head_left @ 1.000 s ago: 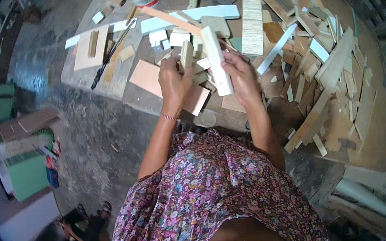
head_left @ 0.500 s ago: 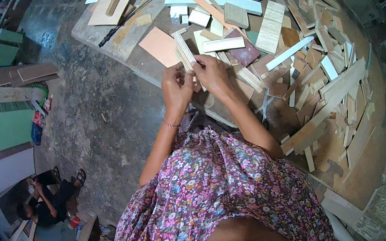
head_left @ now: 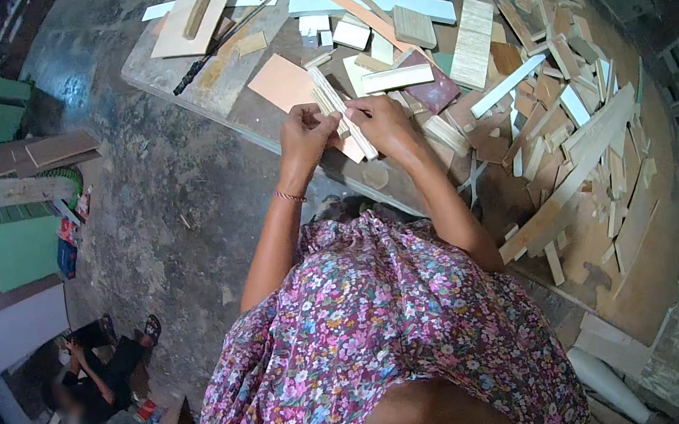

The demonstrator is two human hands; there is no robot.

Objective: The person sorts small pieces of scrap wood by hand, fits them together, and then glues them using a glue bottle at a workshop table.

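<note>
Close in front of me, at the near edge of the table, my left hand (head_left: 309, 135) and my right hand (head_left: 382, 124) meet over narrow pale wooden strips (head_left: 323, 86). The strips lie side by side, slanting from far left to near right. My left fingers pinch a shorter piece along the left side. The right thumb and fingers grip the longer strip, whose near end sticks out below the hands. How many pieces are stacked is hard to make out. A peach-coloured board (head_left: 278, 80) lies under and beyond them.
Wood offcuts (head_left: 552, 147) cover the right of the table. Beyond my hands are sandpaper (head_left: 430, 85), a white-faced block (head_left: 397, 78) and a dark thin rod (head_left: 221, 48). A hammer (head_left: 597, 276) lies near the right edge. A person (head_left: 98, 376) sits on the floor at lower left.
The longer strip now shows further toward me below my hands. My right hand has shifted slightly right and nearer, and the whole view has shifted a little.
</note>
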